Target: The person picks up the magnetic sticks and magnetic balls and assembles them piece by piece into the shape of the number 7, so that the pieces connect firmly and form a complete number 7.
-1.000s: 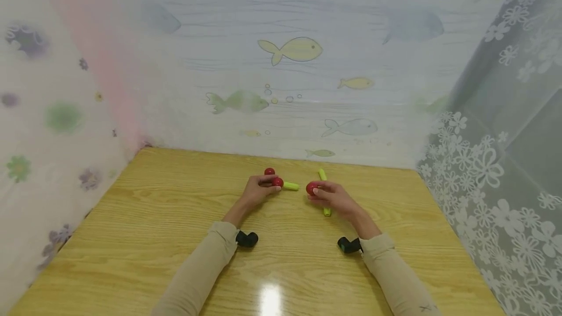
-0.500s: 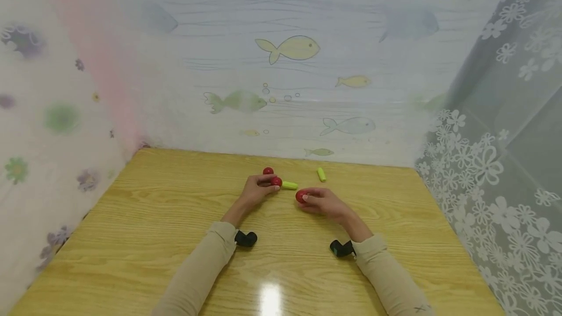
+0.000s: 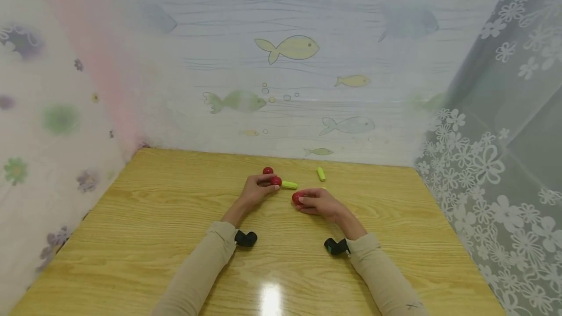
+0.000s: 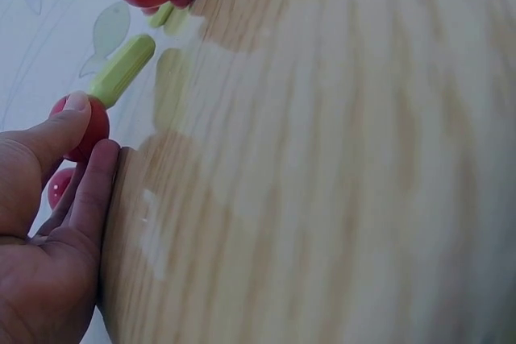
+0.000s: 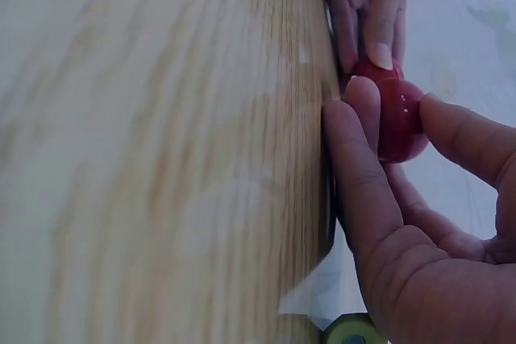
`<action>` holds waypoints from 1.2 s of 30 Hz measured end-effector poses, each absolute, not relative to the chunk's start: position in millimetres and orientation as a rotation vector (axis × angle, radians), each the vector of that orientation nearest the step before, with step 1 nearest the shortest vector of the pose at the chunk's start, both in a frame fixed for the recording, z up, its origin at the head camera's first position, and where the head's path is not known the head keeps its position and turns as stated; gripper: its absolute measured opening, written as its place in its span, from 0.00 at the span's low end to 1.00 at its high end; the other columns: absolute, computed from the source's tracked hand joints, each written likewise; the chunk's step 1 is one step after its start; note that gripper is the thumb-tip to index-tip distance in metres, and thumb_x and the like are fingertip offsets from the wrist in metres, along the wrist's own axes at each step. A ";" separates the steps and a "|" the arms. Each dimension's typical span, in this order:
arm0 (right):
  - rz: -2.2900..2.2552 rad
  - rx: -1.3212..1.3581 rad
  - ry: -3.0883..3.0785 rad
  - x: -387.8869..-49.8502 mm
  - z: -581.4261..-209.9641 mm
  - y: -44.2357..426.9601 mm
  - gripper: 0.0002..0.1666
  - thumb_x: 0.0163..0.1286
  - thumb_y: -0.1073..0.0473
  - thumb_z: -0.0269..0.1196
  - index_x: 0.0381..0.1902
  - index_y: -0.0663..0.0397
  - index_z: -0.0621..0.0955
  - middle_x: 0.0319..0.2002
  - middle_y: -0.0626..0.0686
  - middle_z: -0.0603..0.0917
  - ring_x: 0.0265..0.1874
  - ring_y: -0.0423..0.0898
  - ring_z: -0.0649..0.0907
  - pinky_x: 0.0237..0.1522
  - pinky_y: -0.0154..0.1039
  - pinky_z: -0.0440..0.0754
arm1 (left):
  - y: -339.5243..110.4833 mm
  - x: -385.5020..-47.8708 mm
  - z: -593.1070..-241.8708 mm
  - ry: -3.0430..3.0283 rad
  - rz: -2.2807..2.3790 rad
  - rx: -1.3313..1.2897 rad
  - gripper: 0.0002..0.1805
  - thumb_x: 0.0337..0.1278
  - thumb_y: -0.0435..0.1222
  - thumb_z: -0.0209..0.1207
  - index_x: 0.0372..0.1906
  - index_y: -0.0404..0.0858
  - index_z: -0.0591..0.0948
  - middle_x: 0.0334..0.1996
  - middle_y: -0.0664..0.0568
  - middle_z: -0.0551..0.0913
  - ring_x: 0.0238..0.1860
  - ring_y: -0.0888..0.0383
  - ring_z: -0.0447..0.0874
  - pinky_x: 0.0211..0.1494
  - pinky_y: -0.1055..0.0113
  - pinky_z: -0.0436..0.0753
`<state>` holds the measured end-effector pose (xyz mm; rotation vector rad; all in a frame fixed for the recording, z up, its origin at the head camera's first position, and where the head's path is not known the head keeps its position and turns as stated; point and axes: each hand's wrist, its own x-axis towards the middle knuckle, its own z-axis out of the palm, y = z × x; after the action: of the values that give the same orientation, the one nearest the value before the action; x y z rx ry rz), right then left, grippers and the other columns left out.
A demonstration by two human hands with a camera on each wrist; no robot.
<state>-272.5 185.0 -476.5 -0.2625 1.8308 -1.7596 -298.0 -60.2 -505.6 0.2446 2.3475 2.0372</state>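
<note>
In the head view, my left hand (image 3: 256, 191) pinches a red ball (image 3: 275, 182) between thumb and fingers. A yellow-green ridged stick (image 4: 122, 70) extends from that ball, apparently joined to it. A second red ball (image 3: 268, 171) sits just behind the left hand. My right hand (image 3: 322, 204) holds another red ball (image 5: 401, 121) by its fingertips, a little to the right of and nearer than the left one. Close to the right palm in the right wrist view shows the hollow end of a yellow-green stick (image 5: 355, 332), mostly hidden by the hand.
A loose yellow-green stick (image 3: 321, 174) lies behind the right hand on the wooden table (image 3: 281, 262). The table's back edge meets a fish-patterned curtain (image 3: 290, 111). Flower-patterned sheeting (image 3: 474, 160) hangs on the right. Black wrist cameras (image 3: 246, 239) sit on both wrists.
My right hand has moved left and toward the body with its red ball, coming closer to the left hand. The left hand keeps its place and its hold.
</note>
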 end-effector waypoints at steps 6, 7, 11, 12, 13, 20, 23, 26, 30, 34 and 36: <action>-1.786 -0.252 1.842 -272.6 -474.3 182.4 0.24 0.73 0.65 0.53 0.62 0.72 0.67 0.51 0.65 0.78 0.44 0.48 0.83 0.51 0.42 0.79 | -60.9 -298.4 -505.4 2.346 2.025 0.244 0.23 0.52 0.35 0.68 0.55 0.35 0.80 0.50 0.42 0.81 0.49 0.50 0.80 0.47 0.64 0.80; -1.789 -0.256 1.847 -272.4 -473.9 182.1 0.23 0.73 0.65 0.53 0.62 0.73 0.67 0.51 0.65 0.78 0.45 0.49 0.83 0.51 0.42 0.79 | -60.9 -298.6 -505.7 2.343 2.025 0.249 0.23 0.52 0.35 0.67 0.55 0.35 0.80 0.50 0.42 0.81 0.50 0.49 0.80 0.48 0.64 0.80; -1.792 -0.274 1.879 -272.4 -473.0 180.9 0.23 0.73 0.65 0.53 0.62 0.74 0.67 0.52 0.67 0.77 0.45 0.50 0.83 0.51 0.42 0.79 | -61.3 -298.4 -505.9 2.332 2.031 0.289 0.23 0.54 0.35 0.66 0.56 0.35 0.80 0.51 0.41 0.80 0.51 0.48 0.80 0.49 0.62 0.80; -1.792 -0.270 1.885 -272.6 -472.9 180.7 0.23 0.73 0.66 0.53 0.62 0.73 0.67 0.52 0.67 0.77 0.45 0.50 0.83 0.50 0.42 0.79 | -61.5 -298.0 -505.9 2.335 2.034 0.312 0.23 0.54 0.36 0.66 0.56 0.34 0.79 0.51 0.41 0.80 0.50 0.48 0.80 0.48 0.62 0.80; -1.790 -0.273 1.893 -272.8 -472.9 180.4 0.23 0.73 0.66 0.53 0.62 0.74 0.67 0.52 0.67 0.77 0.45 0.50 0.83 0.50 0.42 0.79 | -61.8 -297.5 -505.8 2.334 2.040 0.332 0.23 0.55 0.36 0.65 0.56 0.33 0.79 0.50 0.41 0.80 0.50 0.48 0.80 0.48 0.63 0.80; -1.788 -0.265 1.900 -274.9 -473.9 178.7 0.24 0.73 0.66 0.52 0.63 0.73 0.66 0.55 0.69 0.74 0.47 0.50 0.82 0.52 0.43 0.78 | -63.4 -298.0 -508.5 2.329 2.051 0.419 0.24 0.58 0.37 0.63 0.58 0.30 0.77 0.50 0.41 0.80 0.51 0.49 0.80 0.47 0.63 0.80; -1.800 -0.253 1.898 -275.6 -474.5 178.2 0.23 0.73 0.66 0.52 0.63 0.73 0.66 0.55 0.69 0.74 0.47 0.51 0.82 0.52 0.43 0.78 | -63.0 -298.6 -507.2 2.311 2.030 0.366 0.24 0.59 0.37 0.63 0.59 0.32 0.76 0.52 0.41 0.79 0.53 0.48 0.78 0.51 0.61 0.79; -1.813 -0.225 1.898 -275.9 -474.5 177.8 0.22 0.73 0.67 0.52 0.62 0.72 0.67 0.54 0.69 0.75 0.47 0.51 0.82 0.52 0.43 0.78 | -61.9 -298.6 -506.1 2.295 2.023 0.339 0.24 0.59 0.36 0.62 0.59 0.32 0.76 0.54 0.38 0.77 0.55 0.45 0.77 0.53 0.58 0.78; -1.826 -0.170 1.910 -276.0 -473.7 177.1 0.22 0.73 0.67 0.51 0.63 0.71 0.67 0.54 0.67 0.75 0.47 0.51 0.82 0.51 0.42 0.79 | -61.6 -297.0 -505.0 2.292 2.027 0.332 0.24 0.59 0.35 0.62 0.59 0.31 0.75 0.54 0.37 0.77 0.55 0.44 0.77 0.53 0.56 0.78; -1.858 -0.115 1.935 -277.3 -472.7 176.6 0.22 0.73 0.68 0.51 0.63 0.69 0.67 0.54 0.67 0.75 0.46 0.51 0.82 0.50 0.41 0.79 | -62.2 -296.4 -505.4 2.320 2.019 0.318 0.22 0.59 0.36 0.62 0.58 0.34 0.77 0.53 0.41 0.78 0.54 0.48 0.78 0.51 0.60 0.79; -1.873 -0.097 1.944 -278.2 -472.6 176.3 0.22 0.73 0.68 0.52 0.63 0.68 0.67 0.54 0.68 0.75 0.45 0.51 0.82 0.49 0.41 0.79 | -62.6 -296.7 -506.2 2.332 2.015 0.311 0.21 0.59 0.36 0.63 0.58 0.35 0.78 0.53 0.42 0.78 0.53 0.49 0.78 0.51 0.61 0.79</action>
<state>-278.2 176.3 -472.6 -0.0972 1.9443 -1.8734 -296.7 -62.6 -506.2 0.3110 2.3324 2.0148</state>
